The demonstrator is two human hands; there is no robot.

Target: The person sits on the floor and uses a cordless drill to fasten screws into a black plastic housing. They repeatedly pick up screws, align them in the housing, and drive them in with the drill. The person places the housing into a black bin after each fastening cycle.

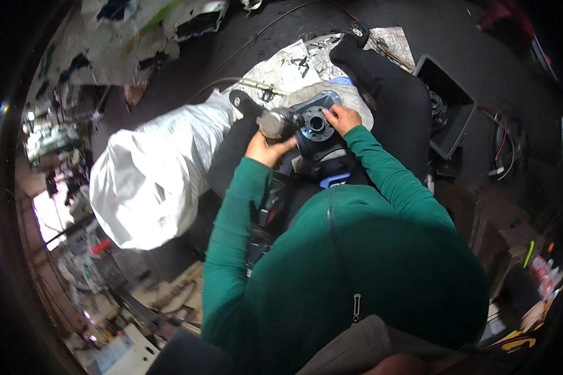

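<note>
My left hand (pixel 268 150) is wrapped round a stubby tool with a rounded grey-beige body (pixel 275 124) and a dark end that points at the metal part. That part is a round metal flange (pixel 318 138) with a ring of small holes and a dark centre bore. It lies in front of me between my legs, on a blue-grey metal piece (pixel 323 100) with a raised edge. At the flange's upper right, my right hand (pixel 346 119) presses thumb and fingers on its rim. Whether the tool touches the flange, I cannot tell.
A large white sack (pixel 150 181) lies open at the left. To the right stands a dark grey bin (pixel 451 115) holding similar metal parts (pixel 437 106). Printed white sheeting (pixel 281 62) covers the floor ahead, with a hose (pixel 231 80) across it. Cables (pixel 503 150) lie past the bin.
</note>
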